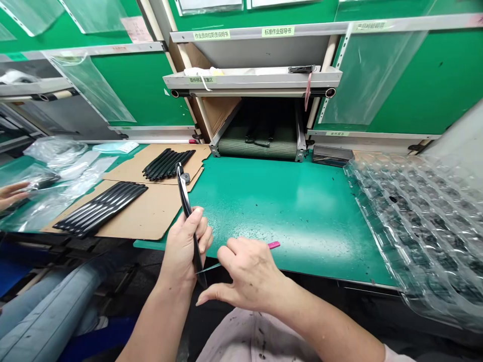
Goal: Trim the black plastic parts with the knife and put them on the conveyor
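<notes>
My left hand (pixel 187 241) is closed round a long, curved, glossy black plastic part (pixel 183 193), held nearly upright over the front edge of the bench. A small bracket sticks out near its top. In my right hand (pixel 249 271) is a knife with a pink handle (pixel 274 245). Its thin blade (pixel 210 268) reaches left to the lower end of the black part and appears to touch its edge. My right thumb stretches toward that same end, below the blade. The fingers of my right hand are curled over the handle.
Flat black strips (pixel 101 207) and a second pile of black parts (pixel 168 163) lie on cardboard (pixel 147 216). A conveyor belt (pixel 260 146) comes out at the back. Clear blister trays (pixel 418 236) stand at right. Another person's hand (pixel 13 195) is at far left, beside plastic bags (pixel 56 151).
</notes>
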Demonstrator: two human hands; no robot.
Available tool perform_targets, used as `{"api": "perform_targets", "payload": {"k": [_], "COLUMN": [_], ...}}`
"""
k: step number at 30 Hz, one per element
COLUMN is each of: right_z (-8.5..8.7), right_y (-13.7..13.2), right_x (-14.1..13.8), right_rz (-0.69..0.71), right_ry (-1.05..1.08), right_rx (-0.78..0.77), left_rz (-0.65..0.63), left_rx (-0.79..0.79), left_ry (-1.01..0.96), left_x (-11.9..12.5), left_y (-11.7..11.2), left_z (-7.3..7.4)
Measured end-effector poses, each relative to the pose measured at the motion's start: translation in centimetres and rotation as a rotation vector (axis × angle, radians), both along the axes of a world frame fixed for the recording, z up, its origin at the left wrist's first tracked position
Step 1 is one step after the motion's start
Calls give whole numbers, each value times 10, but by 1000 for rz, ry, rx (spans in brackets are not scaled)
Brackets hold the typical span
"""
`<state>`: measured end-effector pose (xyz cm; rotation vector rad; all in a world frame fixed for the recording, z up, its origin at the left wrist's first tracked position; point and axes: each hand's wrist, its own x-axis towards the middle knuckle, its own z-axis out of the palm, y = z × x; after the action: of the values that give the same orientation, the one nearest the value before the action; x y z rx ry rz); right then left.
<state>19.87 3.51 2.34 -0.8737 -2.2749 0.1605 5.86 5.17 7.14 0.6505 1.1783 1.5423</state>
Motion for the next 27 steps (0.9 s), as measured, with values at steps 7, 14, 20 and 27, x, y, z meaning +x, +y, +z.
{"api": "perform_targets", "payload": {"k": [7, 14, 20, 27], "right_z": [0, -11, -7, 9], "right_y": [1, -12, -17, -9], "right_x": [-1, 3, 20, 25], "right_rz": [18, 111, 91, 113], "right_ry": [-66, 91, 265, 175], "right_rx": [72, -39, -453, -402], "left_rz": [-18, -14, -58, -88], "left_rx": [-7, 46, 264, 437], "left_ry": [35, -129, -107, 74], "left_x": [3, -2, -5, -1], "left_y": [0, -1, -7, -20], "left_z": [1, 4, 8, 16]}}
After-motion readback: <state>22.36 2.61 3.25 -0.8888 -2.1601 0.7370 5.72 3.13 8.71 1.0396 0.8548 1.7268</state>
